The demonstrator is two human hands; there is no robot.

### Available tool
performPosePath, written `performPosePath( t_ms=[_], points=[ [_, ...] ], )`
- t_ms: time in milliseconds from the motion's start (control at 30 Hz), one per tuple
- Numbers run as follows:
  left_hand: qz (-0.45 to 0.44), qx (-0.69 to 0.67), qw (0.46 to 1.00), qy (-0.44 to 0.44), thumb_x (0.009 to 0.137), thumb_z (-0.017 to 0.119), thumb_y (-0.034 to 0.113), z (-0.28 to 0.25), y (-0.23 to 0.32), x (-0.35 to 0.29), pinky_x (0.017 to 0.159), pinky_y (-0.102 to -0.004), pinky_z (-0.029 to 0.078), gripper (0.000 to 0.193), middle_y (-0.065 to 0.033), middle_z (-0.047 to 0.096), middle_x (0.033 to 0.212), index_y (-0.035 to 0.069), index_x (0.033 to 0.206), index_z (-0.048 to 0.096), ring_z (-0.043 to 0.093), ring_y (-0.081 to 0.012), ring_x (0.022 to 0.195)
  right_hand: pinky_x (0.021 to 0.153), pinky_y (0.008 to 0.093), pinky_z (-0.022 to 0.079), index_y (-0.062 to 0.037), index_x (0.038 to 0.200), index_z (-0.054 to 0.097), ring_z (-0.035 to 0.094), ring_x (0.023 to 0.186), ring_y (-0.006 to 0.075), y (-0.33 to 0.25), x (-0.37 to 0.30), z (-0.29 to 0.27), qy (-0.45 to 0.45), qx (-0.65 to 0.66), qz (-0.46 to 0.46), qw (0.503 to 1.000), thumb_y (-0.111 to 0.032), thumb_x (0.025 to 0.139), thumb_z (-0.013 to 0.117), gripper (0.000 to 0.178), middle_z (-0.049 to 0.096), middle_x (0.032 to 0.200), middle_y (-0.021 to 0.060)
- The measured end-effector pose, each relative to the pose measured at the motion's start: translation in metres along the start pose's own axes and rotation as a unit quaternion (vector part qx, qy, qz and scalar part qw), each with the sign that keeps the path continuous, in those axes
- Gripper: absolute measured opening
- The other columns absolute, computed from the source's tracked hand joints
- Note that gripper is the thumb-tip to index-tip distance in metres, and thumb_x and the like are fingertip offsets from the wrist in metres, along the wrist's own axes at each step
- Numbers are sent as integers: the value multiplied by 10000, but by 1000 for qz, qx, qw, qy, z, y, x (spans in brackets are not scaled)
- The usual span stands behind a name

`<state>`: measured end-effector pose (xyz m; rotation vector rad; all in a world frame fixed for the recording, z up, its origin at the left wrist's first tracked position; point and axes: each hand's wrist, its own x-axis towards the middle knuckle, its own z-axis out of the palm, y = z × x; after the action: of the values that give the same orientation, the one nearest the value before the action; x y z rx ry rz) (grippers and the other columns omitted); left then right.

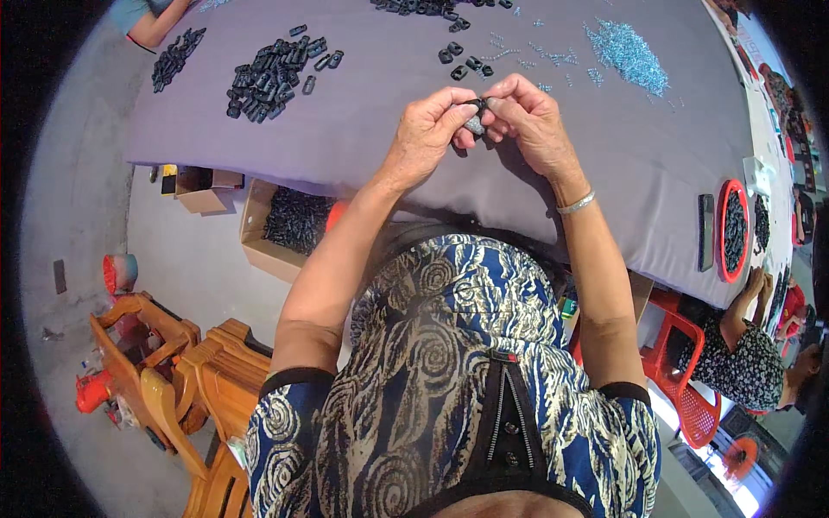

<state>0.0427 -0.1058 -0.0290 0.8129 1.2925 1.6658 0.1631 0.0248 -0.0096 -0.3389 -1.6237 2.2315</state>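
Note:
My left hand and my right hand meet above the table's near side, fingertips pinched together. Between them is a small black plastic piece, mostly hidden by the fingers; it resembles the loose cord-lock parts nearby. Something grey shows beneath my left thumb, too covered to name. Just beyond my hands lie several black plastic parts. A heap of tiny shiny metal springs rests farther right, with loose springs scattered toward my hands.
Purple-grey cloth covers the table. Black pieces form a pile at left. A red-rimmed basket of black parts and a dark phone-like slab lie at right. Below stand a carton and wooden chairs. Other people sit nearby.

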Motion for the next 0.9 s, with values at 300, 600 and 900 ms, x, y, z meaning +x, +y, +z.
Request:
performPosePath(
  t_ms=[300,600,900],
  points=[
    [-9,-6,1000,-19,941,534,138,-1,1,-1,597,-232,490,228,-47,646,881,-17,1101,578,579,-91,655,521,197,448,-28,901,563,506,580,49,-10,0,3,11,-133,9,991,-97,910,547,72,596,741,15],
    [-21,-43,998,-33,942,526,142,-1,7,-3,595,-245,501,223,-58,640,879,-21,1085,577,588,-101,659,504,192,461,-36,886,552,517,561,53,-11,3,-2,-16,-83,55,995,-96,901,553,62,582,739,8],
    [-29,-27,998,-43,954,498,142,1,6,-4,588,-252,507,218,-70,640,872,-22,1073,577,595,-107,651,486,186,472,-36,878,530,538,561,54,-25,4,-4,-78,-161,72,981,-115,912,539,86,566,721,4]
  ],
)
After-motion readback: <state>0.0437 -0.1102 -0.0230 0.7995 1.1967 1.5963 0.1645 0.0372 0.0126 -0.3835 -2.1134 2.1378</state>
